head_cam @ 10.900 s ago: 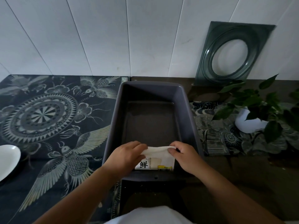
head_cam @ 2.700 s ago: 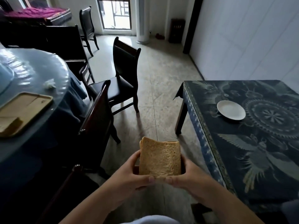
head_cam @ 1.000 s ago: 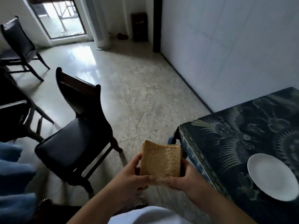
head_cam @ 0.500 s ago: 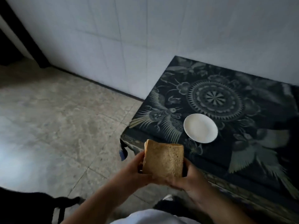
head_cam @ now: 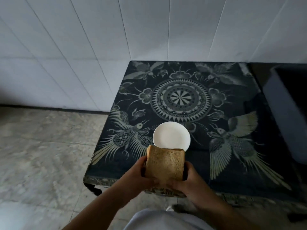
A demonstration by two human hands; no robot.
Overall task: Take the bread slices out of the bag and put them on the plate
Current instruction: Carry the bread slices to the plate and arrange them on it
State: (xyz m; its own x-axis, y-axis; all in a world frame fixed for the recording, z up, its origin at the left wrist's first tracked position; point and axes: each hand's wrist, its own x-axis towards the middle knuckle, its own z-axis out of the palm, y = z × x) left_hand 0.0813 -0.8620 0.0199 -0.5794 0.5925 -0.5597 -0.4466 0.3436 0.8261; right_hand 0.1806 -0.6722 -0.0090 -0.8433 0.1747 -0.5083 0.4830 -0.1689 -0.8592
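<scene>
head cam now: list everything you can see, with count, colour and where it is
bread slices: one stack, exact count unclear, brown, held upright over the table's near edge, just short of the plate
plate: one, white, bare, on the table near its front
table: one, dark blue cloth with pale bird and mandala print, against the wall
bin: one, grey, at the right edge, cut off by the frame
wall: white tiles, behind the table
floor: grey stone tiles, left
left hand: one, gripping the stack's left side
right hand: one, gripping the stack's right side
</scene>
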